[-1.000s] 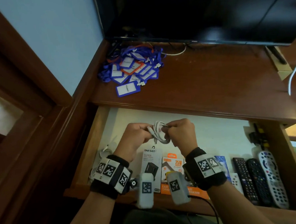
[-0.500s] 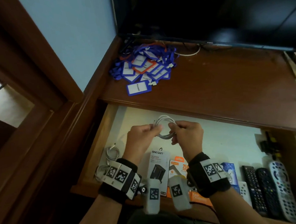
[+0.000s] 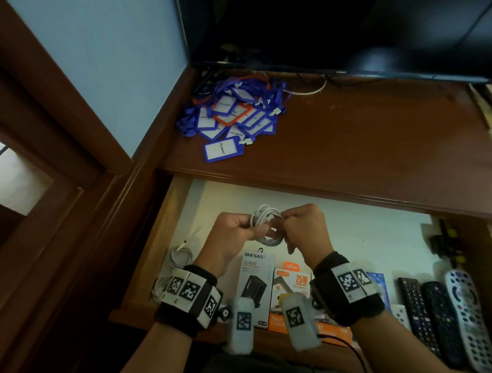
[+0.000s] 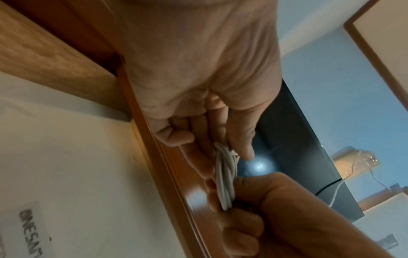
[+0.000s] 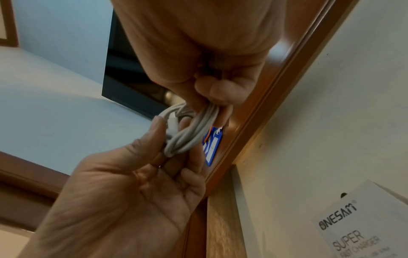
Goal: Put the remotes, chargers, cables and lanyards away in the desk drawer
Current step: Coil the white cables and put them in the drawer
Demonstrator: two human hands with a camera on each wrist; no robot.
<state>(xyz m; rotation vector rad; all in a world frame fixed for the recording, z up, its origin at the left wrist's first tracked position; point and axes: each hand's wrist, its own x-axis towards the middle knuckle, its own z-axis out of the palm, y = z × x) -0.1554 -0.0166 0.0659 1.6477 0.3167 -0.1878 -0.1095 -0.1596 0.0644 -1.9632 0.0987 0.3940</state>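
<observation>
Head view: left hand and right hand both pinch the coiled white cable over the open drawer; keep loops tight, then lay it near the left-side cables

Fingers hide part of the coiled cable; television cut off

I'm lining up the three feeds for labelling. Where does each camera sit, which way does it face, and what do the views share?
Head: on the head, looking down at the open wooden drawer; both forearms show.
Left wrist: on the left wrist, looking along the left hand towards the black screen.
Right wrist: on the right wrist, looking along the right hand, drawer at right.
Shared: all show the coiled white cable, pinched by both hands.
</observation>
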